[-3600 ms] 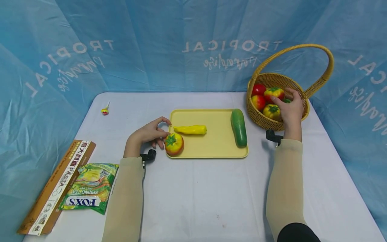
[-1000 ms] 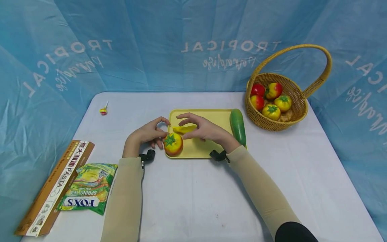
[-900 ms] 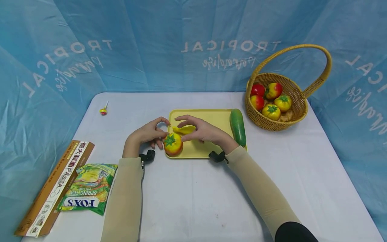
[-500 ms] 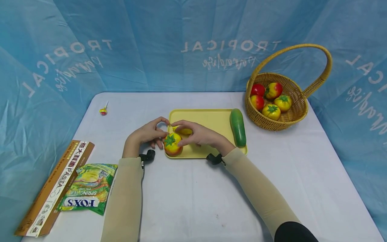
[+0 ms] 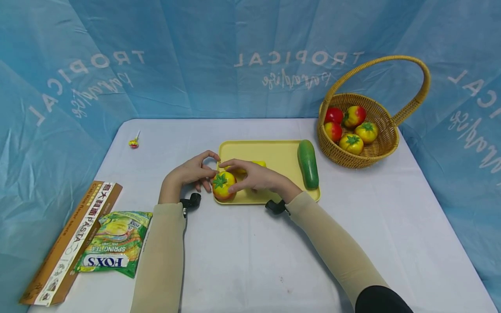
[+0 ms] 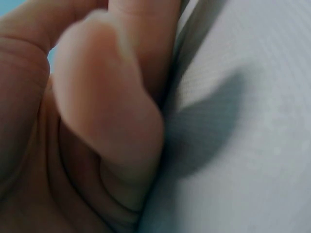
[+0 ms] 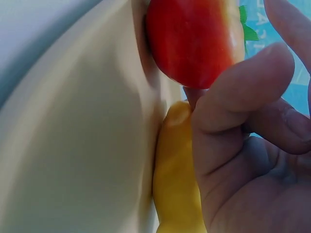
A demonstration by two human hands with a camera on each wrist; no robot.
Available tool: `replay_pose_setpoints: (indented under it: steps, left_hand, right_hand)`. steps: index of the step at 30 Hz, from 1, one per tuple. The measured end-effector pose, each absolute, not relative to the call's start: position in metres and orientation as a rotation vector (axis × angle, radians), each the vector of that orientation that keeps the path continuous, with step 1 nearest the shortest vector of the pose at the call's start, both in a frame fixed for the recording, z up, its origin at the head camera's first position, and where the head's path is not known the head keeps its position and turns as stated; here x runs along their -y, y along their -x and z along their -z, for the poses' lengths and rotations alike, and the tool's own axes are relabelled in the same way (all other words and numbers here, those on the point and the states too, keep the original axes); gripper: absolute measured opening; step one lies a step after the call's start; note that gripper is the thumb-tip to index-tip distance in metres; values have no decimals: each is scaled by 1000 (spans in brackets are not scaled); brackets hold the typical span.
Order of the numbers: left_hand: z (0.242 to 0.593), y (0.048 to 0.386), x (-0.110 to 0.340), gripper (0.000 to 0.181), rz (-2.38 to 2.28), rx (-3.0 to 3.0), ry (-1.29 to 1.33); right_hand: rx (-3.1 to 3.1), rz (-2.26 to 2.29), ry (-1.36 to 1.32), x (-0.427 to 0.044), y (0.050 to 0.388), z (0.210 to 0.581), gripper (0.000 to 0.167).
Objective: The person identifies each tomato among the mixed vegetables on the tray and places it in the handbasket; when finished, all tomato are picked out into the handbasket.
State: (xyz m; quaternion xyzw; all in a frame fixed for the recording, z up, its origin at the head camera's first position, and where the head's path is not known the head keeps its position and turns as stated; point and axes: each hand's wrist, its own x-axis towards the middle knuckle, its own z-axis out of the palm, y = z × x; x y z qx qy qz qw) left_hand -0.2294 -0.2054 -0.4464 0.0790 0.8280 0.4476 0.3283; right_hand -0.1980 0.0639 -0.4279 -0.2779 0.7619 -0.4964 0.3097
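A yellow-and-red toy tomato (image 5: 221,184) with green leaves sits at the tray's lower left corner. My right hand (image 5: 256,176) spans over it from the right, thumb against its right side and index finger above it; no firm grip shows. In the right wrist view the tomato (image 7: 194,41) lies beyond the thumb. Under the right fingers lies a yellow pepper (image 5: 259,163), mostly hidden. My left hand (image 5: 191,171) rests at the tray's left edge, fingers loosely bent, thumb near the tomato. The left wrist view shows left fingers (image 6: 107,92) against white cloth, with nothing held.
The yellow tray (image 5: 274,150) carries a green cucumber (image 5: 308,165) at its right end. A wicker basket (image 5: 344,158) with several tomatoes stands at the back right. At left are a lollipop (image 5: 134,142), a candy bag (image 5: 115,243) and a pasta box (image 5: 74,243).
My right hand has left the basket and come across to the tomato, then shifted slightly left and nearer. One basket tomato now lies differently. My left hand has stayed in place.
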Motion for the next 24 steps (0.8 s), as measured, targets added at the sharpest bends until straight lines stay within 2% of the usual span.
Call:
replay_pose_setpoints:
  steps: [24]
  left_hand:
    - [448, 231, 206, 52, -1169, -2167, -225]
  right_hand:
    - [-2149, 1199, 726, -56, 194, 431, 72]
